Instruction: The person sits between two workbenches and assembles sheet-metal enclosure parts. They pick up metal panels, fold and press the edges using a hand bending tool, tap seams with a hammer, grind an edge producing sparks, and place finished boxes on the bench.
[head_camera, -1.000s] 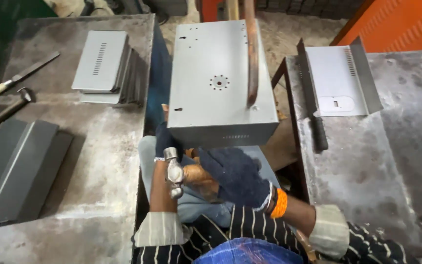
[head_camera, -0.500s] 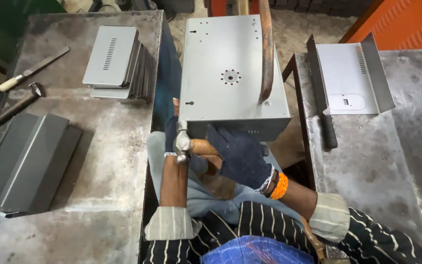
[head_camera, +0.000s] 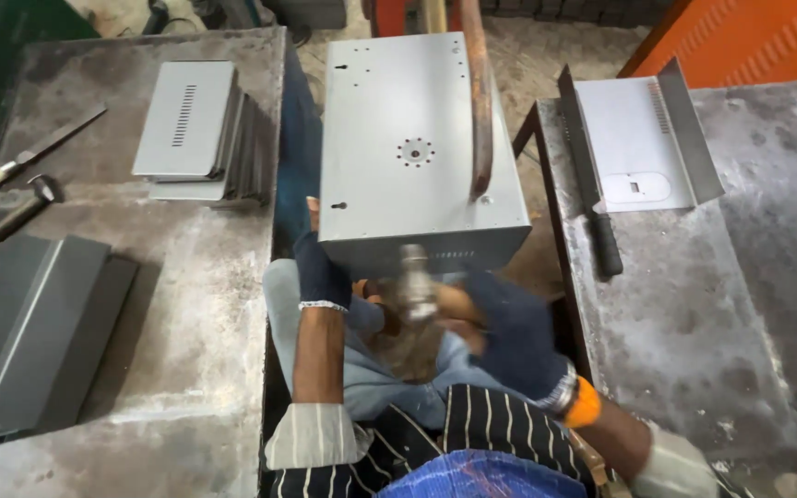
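A grey sheet-metal box [head_camera: 417, 148] with small holes on top stands between two tables, resting over my lap. My left hand [head_camera: 317, 269], in a dark glove, grips the box's near left corner. My right hand [head_camera: 514, 337], also gloved and with an orange band at the wrist, is closed on a hammer [head_camera: 414, 284]. The hammer's metal head is blurred and sits right at the box's near face. A rusty curved bar [head_camera: 480, 101] lies on the box's top, toward its right side.
The left table [head_camera: 196, 277] carries a stack of vented grey panels [head_camera: 186, 129], dark folded metal sheets [head_camera: 29, 332], a wooden-handled file [head_camera: 29, 152] and a second hammer [head_camera: 11, 217]. The right table [head_camera: 740, 304] holds a bent light panel [head_camera: 643, 138] and a dark file [head_camera: 592, 194].
The hammer head has swung from beside my left hand to the middle of the box's near face and is now blurred. My right hand has shifted right; my left hand stays on the corner.
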